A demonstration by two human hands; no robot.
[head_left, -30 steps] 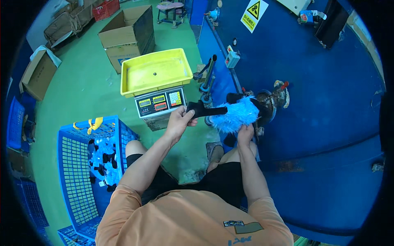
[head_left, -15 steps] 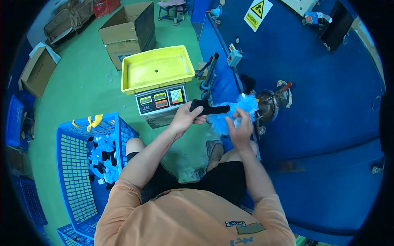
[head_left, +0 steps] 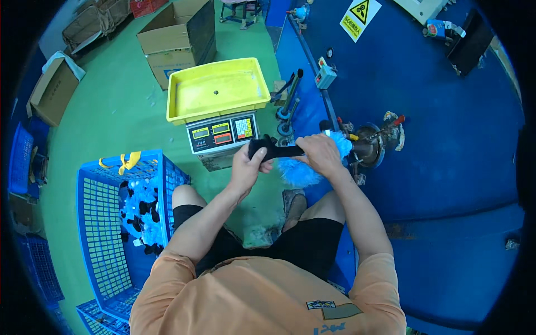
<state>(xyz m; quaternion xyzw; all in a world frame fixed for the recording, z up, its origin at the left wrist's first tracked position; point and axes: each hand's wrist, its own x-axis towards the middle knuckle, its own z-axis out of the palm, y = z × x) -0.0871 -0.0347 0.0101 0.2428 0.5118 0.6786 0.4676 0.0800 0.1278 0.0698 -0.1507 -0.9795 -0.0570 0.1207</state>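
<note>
My left hand (head_left: 245, 170) is closed around one end of a black plush limb (head_left: 279, 151), held level in front of me. At the limb's other end, my right hand (head_left: 319, 153) pinches it from above with curled fingers. Fluffy light-blue plush fabric (head_left: 298, 172) hangs below and behind my right hand. Its upper part reaches a round metal nozzle fitting (head_left: 368, 145) on the blue machine panel (head_left: 435, 162). My right hand hides where the black limb meets the blue plush.
On a digital scale (head_left: 222, 133) ahead sits a yellow tray (head_left: 178, 106). A blue plastic basket (head_left: 163, 190) at my left holds blue and black plush pieces (head_left: 142, 215). Behind the scale stands an open cardboard box (head_left: 173, 56). A switch box (head_left: 325, 75) is mounted on the machine's edge.
My right hand has moved left and closed on the limb's end, where its fingers were apart before. My left hand keeps its hold. The whole view has shifted slightly.
</note>
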